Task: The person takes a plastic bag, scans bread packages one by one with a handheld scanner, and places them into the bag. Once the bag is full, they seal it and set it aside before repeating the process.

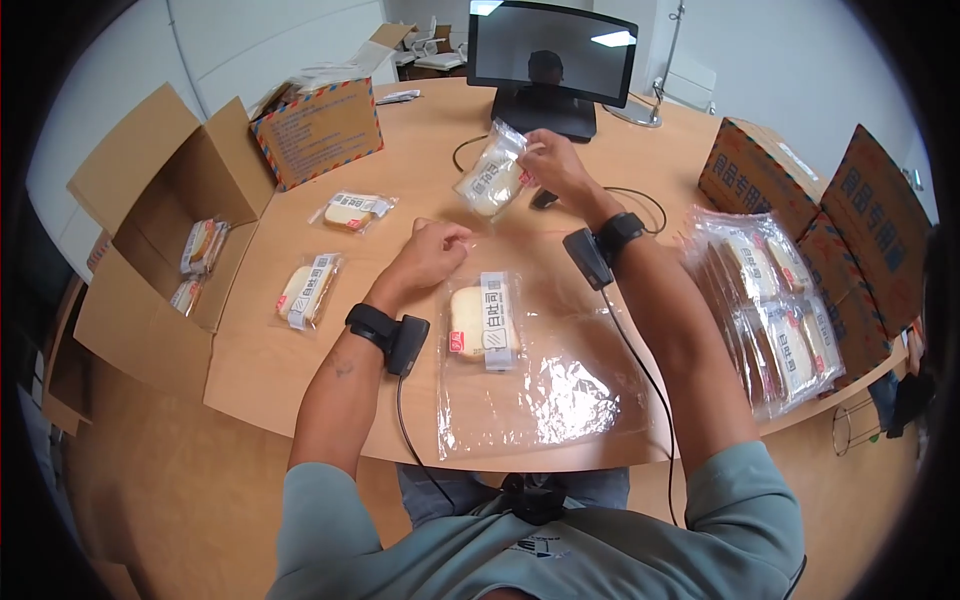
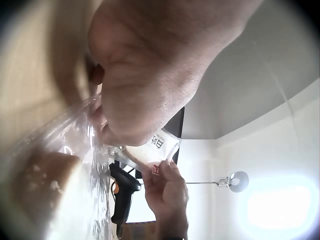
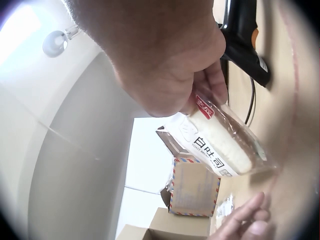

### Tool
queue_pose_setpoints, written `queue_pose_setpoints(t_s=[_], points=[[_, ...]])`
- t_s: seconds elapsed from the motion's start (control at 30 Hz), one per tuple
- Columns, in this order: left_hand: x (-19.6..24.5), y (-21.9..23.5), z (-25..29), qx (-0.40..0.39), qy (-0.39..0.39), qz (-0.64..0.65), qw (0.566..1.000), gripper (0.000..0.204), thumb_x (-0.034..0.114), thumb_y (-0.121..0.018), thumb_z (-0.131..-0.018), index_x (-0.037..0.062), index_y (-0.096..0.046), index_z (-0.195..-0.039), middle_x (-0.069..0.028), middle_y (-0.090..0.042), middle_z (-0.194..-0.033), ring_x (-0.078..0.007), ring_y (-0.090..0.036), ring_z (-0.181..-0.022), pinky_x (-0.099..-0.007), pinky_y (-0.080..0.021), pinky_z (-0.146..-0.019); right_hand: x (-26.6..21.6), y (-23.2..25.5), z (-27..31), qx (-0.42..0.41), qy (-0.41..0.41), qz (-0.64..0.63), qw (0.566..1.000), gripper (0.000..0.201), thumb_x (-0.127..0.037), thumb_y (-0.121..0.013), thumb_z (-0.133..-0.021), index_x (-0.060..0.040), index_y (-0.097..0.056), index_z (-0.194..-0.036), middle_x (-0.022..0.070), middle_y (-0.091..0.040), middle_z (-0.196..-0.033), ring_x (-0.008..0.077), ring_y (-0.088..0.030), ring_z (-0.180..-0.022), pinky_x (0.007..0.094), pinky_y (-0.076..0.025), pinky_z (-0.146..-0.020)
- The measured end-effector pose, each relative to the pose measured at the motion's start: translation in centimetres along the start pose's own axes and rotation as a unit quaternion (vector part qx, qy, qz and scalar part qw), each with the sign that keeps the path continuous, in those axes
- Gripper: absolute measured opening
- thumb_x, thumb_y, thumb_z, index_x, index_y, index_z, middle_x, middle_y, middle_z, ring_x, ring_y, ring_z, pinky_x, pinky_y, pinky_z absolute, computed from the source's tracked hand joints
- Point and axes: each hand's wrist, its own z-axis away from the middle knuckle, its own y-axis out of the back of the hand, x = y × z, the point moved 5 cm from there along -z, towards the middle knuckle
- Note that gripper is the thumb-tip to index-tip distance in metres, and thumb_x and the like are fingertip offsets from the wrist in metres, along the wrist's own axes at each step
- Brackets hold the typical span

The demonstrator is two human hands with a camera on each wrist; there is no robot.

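Observation:
A large clear plastic bag lies flat, a wrapped toast pack inside its left part. At the bag's far left corner, my left hand pinches the film with bent fingers; in the left wrist view the clear film runs up to the fingertips of that hand. Beyond the bag's far edge, my right hand holds another wrapped toast pack up by one end. The right wrist view shows the right hand gripping this pack near its red label.
Two toast packs lie at left, by an open carton with packs inside. A second carton and a monitor stand behind. A black scanner lies near the right hand. Filled bags and cartons are at right.

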Motion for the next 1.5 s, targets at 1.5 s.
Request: queue_pose_setpoints(t_s=[1.5], points=[[0.3,0.3,-0.5,0.155,-0.053,0.06,0.985,0.013,0.013,-0.067,-0.084,0.0008,-0.07,-0.083,-0.0029,-0.067,-0.075,-0.0092,-0.055,-0.068,-0.0266,-0.045,-0.062,1.3,-6.4,3.5,-0.384,-0.075,0.185,0.902,0.033,-0.03,-0.057,-0.098,-0.0014,-0.068,-0.11,0.0077,-0.07,-0.095,0.0162,-0.063,-0.088,0.0301,-0.05,-0.079]])
